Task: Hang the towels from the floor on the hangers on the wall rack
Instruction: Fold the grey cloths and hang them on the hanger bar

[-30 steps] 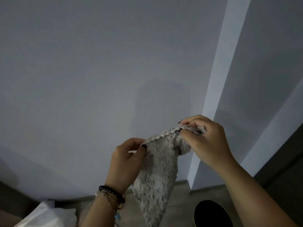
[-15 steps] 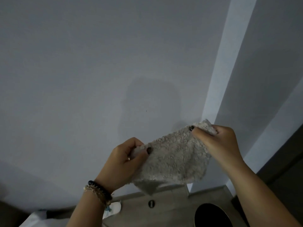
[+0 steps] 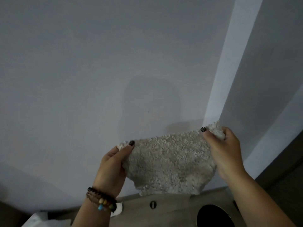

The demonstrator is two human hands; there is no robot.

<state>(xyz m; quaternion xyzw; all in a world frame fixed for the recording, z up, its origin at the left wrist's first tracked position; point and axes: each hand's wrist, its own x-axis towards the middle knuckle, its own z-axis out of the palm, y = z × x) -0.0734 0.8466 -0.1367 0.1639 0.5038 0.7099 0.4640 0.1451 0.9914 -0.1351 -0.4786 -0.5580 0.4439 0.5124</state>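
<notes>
Dim, cool, grainy light leaves the wall [image 3: 82, 79] grey, with a soft rounded shadow [image 3: 147, 105] just below centre, a brighter strip [image 3: 229, 63] toward 2 o'clock, and wide-angle bending darkening the corners at 5 and 8 o'clock.

Single head-worn view, close behind hands, facing forward at plain wall [image 3: 82, 79], floor strip [image 3: 172, 208] along bottom edge.
</notes>
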